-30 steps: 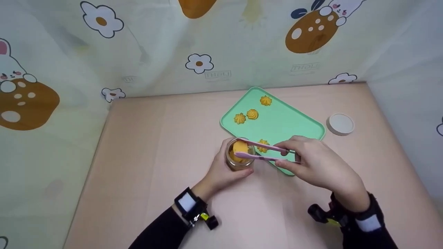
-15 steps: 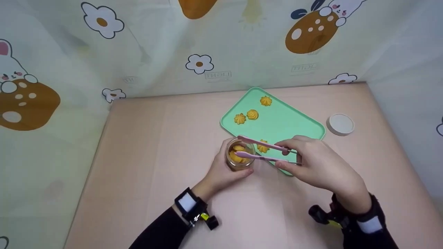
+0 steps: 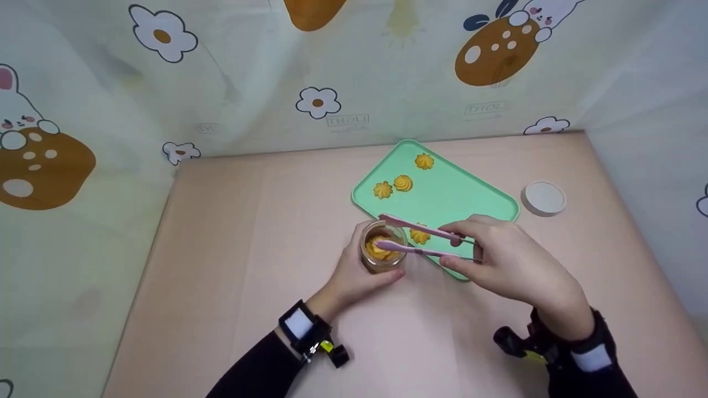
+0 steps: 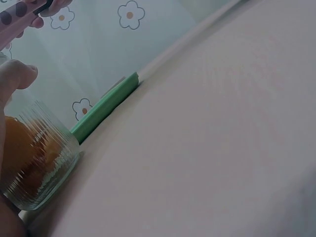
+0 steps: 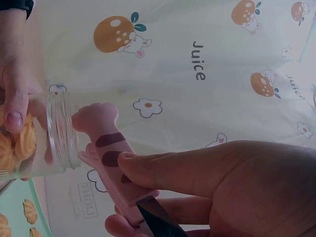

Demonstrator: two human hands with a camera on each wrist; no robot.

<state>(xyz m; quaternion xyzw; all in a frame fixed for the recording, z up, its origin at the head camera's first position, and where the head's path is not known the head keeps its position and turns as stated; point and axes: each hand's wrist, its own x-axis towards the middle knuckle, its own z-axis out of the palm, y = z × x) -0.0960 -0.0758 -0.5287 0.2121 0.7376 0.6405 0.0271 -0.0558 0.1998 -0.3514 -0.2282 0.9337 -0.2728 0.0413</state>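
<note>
My left hand (image 3: 357,271) wraps round an open glass jar (image 4: 42,163) with fine ribs on its side. Piped cookies (image 5: 17,143) lie inside it. From the right, my right hand (image 3: 506,260) pinches pink tongs (image 3: 423,228) with paw-shaped tips and dark bands. The tongs' tips are spread over the jar's mouth, with nothing between them; in the right wrist view they stand just outside the threaded rim. A single cookie (image 3: 420,234) sits on the green tray (image 3: 464,193) partly behind the tongs.
Several more cookies lie on the tray's far left part, among them a swirled cookie (image 3: 403,183). A white round lid (image 3: 544,198) rests on the pink table (image 3: 221,249) right of the tray. A printed curtain (image 3: 249,72) rises behind the table.
A cookie that was between the tongs' tips at the jar's mouth has dropped into the jar. The tongs' tips have spread slightly. Both hands have stayed nearly in place.
</note>
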